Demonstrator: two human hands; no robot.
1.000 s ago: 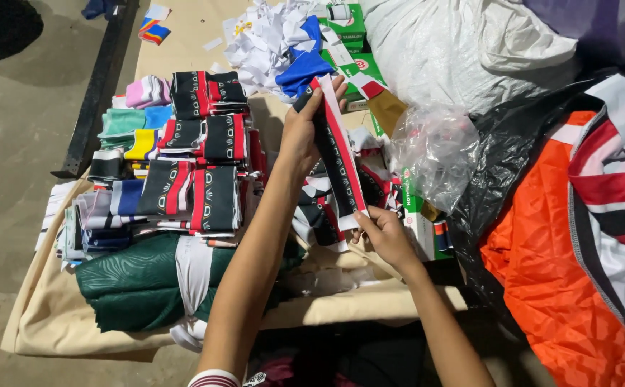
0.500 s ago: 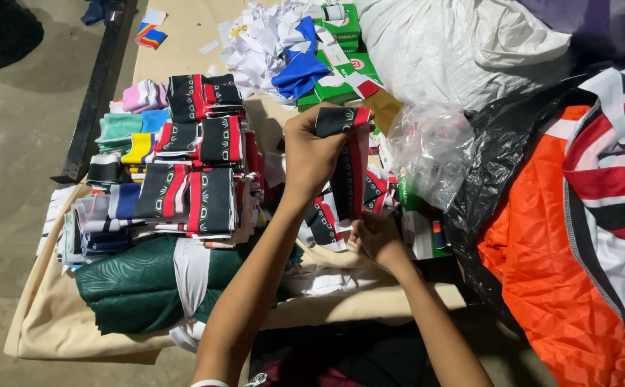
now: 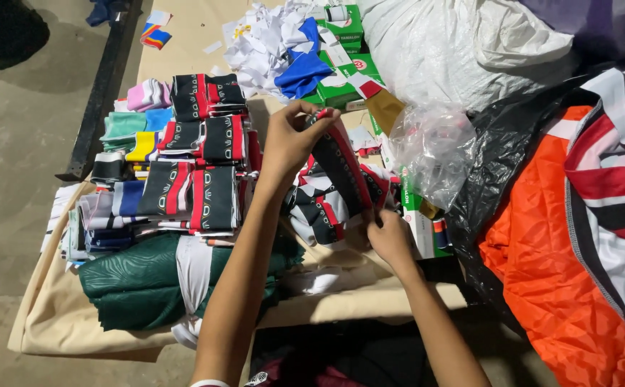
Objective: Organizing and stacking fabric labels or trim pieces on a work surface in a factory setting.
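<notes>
My left hand [image 3: 289,140] pinches the top end of a black, red and white sock [image 3: 342,170], holding it stretched out over the table. The lower end of that sock is gripped by my right hand [image 3: 389,237], near the table's front. Under the sock lies a loose heap of similar black, red and white socks [image 3: 312,208]. To the left stand stacked, folded socks of the same pattern [image 3: 196,188].
Pastel folded socks [image 3: 134,127] sit at the far left. White paper scraps and a blue cloth [image 3: 299,70] lie at the back with green boxes [image 3: 347,32]. A clear plastic bag [image 3: 434,147], black bag and orange jersey [image 3: 570,265] fill the right. A dark green cloth [image 3: 129,283] lies in front.
Both hands have kept hold of the sock. It was held high and straight, then drawn down toward the heap, and now my left hand pinches its top end lower over the table.
</notes>
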